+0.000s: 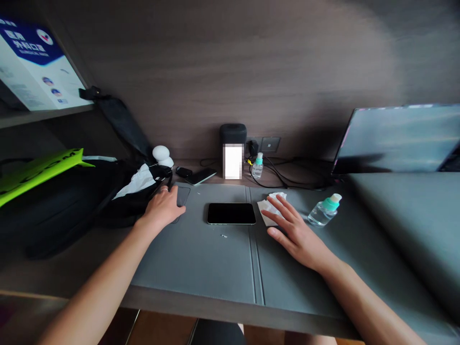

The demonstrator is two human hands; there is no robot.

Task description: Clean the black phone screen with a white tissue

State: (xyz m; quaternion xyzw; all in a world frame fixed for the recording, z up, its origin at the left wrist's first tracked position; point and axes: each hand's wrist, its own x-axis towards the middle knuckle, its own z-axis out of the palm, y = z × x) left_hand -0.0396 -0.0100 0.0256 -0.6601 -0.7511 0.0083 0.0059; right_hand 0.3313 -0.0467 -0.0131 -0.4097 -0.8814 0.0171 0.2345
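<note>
A phone (231, 213) with a dark screen lies flat on the grey desk mat (201, 258), between my two hands. At its left, my left hand (163, 207) rests over a thin clear sheet with a dark outline (184, 195), fingers apart; part of the sheet is hidden under the hand. To the right, my right hand (293, 230) is spread over a crumpled white tissue (268, 213), its fingers covering part of it. Just beyond that hand stands a clear bottle with a teal collar (322, 211).
Behind the mat are a black cylinder (233, 134), a small bottle (258, 167), cables, a second phone (201, 176) and a white rounded object (161, 155). A black bag (72, 201) fills the left; a laptop (398, 141) stands at the right.
</note>
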